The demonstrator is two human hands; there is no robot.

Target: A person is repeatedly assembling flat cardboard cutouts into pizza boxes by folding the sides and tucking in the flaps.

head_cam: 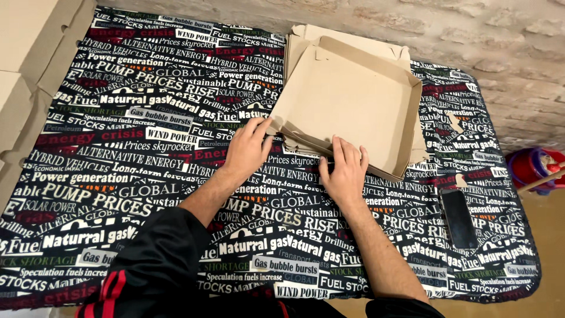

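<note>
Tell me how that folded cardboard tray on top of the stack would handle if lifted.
The cardboard tray looks thin and empty, so it is probably light. Its walls are only folded up, so it may flex or sag if lifted by one edge. It sits on loose flat sheets, so pushing may slide it.

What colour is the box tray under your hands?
Plain brown cardboard box tray, unprinted; the head view shows it best.

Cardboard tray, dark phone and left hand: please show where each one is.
cardboard tray (353, 100), head view, on its bare inner floor.
dark phone (458, 218), head view, on its screen.
left hand (248, 148), head view, on its back.
</note>
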